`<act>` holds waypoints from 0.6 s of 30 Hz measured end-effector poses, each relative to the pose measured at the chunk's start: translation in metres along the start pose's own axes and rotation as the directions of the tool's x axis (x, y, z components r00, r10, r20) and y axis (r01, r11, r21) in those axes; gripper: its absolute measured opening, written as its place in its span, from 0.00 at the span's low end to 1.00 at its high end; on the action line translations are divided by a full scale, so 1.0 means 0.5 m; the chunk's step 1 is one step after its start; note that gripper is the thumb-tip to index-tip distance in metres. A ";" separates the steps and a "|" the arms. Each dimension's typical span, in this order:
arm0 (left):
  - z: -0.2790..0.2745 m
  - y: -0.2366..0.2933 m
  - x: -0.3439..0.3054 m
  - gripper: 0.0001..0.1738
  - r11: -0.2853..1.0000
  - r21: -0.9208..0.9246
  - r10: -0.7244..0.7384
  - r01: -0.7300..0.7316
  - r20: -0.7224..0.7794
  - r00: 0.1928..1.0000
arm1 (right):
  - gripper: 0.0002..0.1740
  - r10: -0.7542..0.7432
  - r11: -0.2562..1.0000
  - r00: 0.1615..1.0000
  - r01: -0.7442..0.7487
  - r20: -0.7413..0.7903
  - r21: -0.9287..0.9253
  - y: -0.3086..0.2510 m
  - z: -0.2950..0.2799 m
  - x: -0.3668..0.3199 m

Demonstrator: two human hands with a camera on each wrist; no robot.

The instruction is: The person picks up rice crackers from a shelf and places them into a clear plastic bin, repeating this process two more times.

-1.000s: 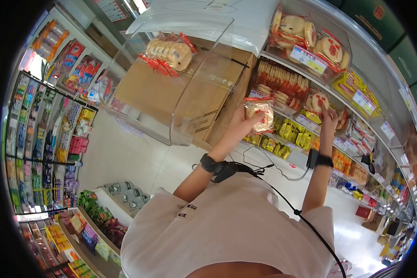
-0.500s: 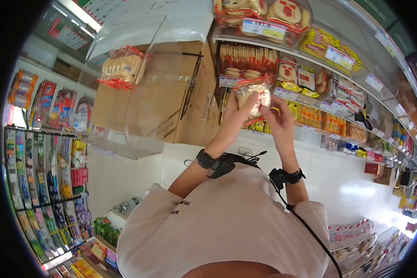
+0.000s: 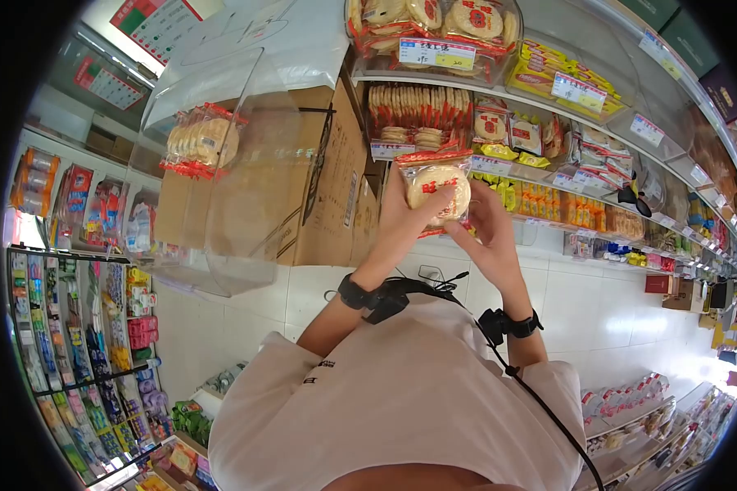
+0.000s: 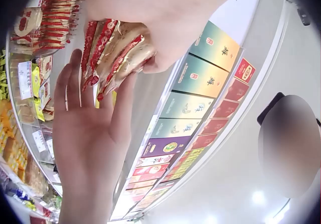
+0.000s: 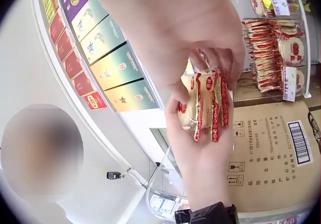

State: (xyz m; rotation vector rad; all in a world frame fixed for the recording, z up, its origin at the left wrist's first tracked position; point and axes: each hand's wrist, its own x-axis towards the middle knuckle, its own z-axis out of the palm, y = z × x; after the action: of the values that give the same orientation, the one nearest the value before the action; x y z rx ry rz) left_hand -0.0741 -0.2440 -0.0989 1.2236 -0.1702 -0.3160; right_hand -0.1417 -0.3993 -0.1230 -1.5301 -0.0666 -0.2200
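Note:
Several red-edged clear packets of round crackers (image 3: 438,192) are stacked together between the two hands, in front of the shelves. The left hand (image 3: 393,221) grips them from the left with its thumb across the front packet. At their right side the right hand (image 3: 493,241) pinches the stack, its thumb at the lower edge. The left wrist view shows the packets (image 4: 113,51) side by side, with the right hand's (image 4: 90,128) fingers partly behind them. In the right wrist view the packets (image 5: 205,103) rest against the left hand's (image 5: 198,151) palm.
A clear plastic bin (image 3: 196,270) with a row of cracker packets (image 3: 203,141) inside stands on a cardboard box (image 3: 303,221) at the left. Shelves with price labels (image 3: 436,54) and snack packets curve away right. A black cable hangs by the body.
The right hand has come from the shelf to the packets in the left hand and now pinches them. The view has swung right, and the front packet now faces the head camera more squarely.

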 end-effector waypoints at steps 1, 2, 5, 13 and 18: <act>-0.004 0.004 -0.002 0.33 0.999 0.009 -0.037 0.037 0.009 0.999 | 0.37 -0.013 1.000 0.998 0.014 0.063 -0.012 0.000 -0.010 0.001; -0.008 0.003 -0.002 0.32 0.998 -0.030 -0.054 0.054 0.010 0.998 | 0.37 -0.025 0.999 0.992 0.029 0.124 -0.026 0.001 -0.027 0.002; -0.015 -0.004 -0.007 0.31 0.994 -0.073 -0.077 0.077 0.006 0.997 | 0.25 0.044 0.979 0.988 -0.072 0.146 0.191 0.037 -0.100 0.041; -0.032 -0.005 -0.035 0.29 0.998 0.060 -0.025 0.029 -0.070 0.997 | 0.22 -0.242 0.692 0.861 -0.170 -0.448 -0.701 0.321 -0.345 0.347; -0.058 0.004 -0.037 0.27 0.990 0.136 0.048 -0.031 -0.126 0.991 | 0.26 -0.209 0.510 0.877 -0.279 -0.432 -0.814 0.384 -0.331 0.379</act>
State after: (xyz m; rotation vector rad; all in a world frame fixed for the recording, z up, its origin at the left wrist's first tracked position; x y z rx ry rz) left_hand -0.0824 -0.2113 -0.1062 1.3675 -0.1051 -0.1922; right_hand 0.0633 -0.5780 -0.2848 -2.4479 0.5818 -0.6848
